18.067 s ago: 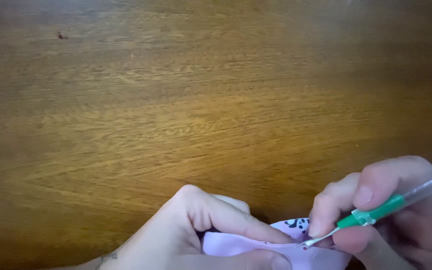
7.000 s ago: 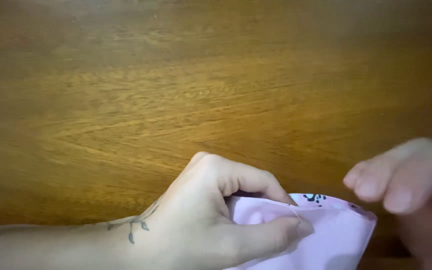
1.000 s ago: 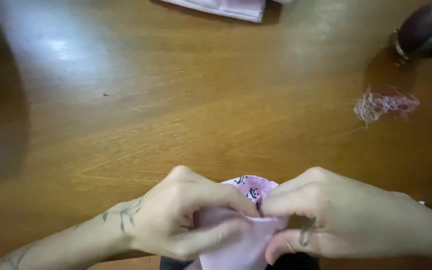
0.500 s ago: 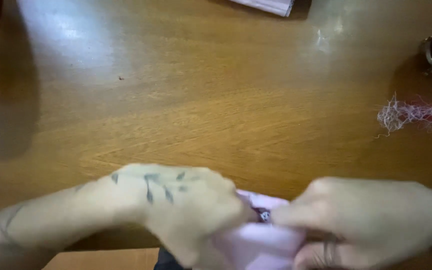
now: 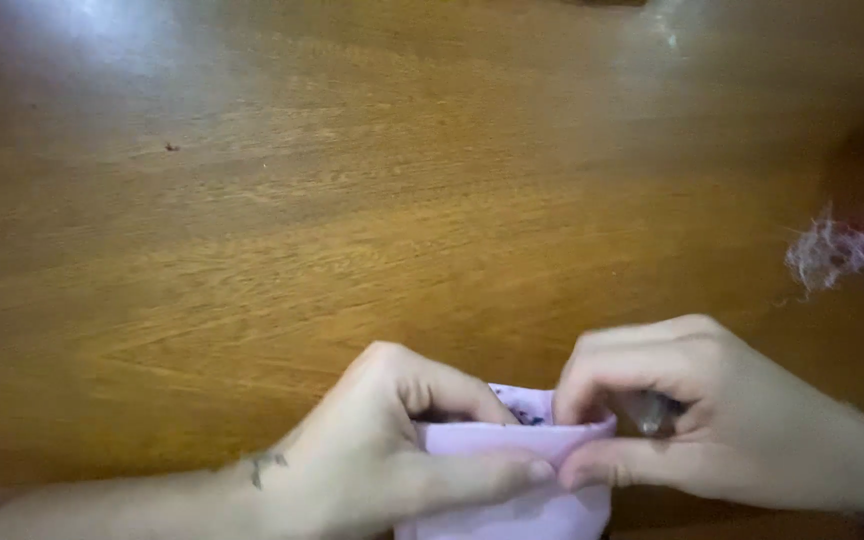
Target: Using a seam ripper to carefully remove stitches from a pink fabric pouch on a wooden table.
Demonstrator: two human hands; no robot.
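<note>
My left hand (image 5: 382,460) grips a folded piece of pale lilac cloth (image 5: 517,475) at the near edge of the wooden worktop (image 5: 352,200), low in the view and a little right of the middle. My thumb lies flat along the front of the cloth just under its folded top edge, and my curled fingers press on it from behind, so this hand is closed on the fabric. My right hand (image 5: 692,420) meets it from the other side: its thumb tip touches my left thumb tip on the front of the cloth, and its bent fingers hook over the fold's top right corner, pinching the cloth there. Behind the fold, between the two hands, a strip of the same cloth shows a small dark print. The lower part of the cloth runs out of view at the bottom edge. Something small and greyish sits inside the curl of my right hand, too blurred for me to tell what it is. A small dark mark shows on my left wrist. Well off to the right, near the edge of the view, a loose tuft of pinkish-white thread (image 5: 837,255) lies on the worktop, apart from both hands.
</note>
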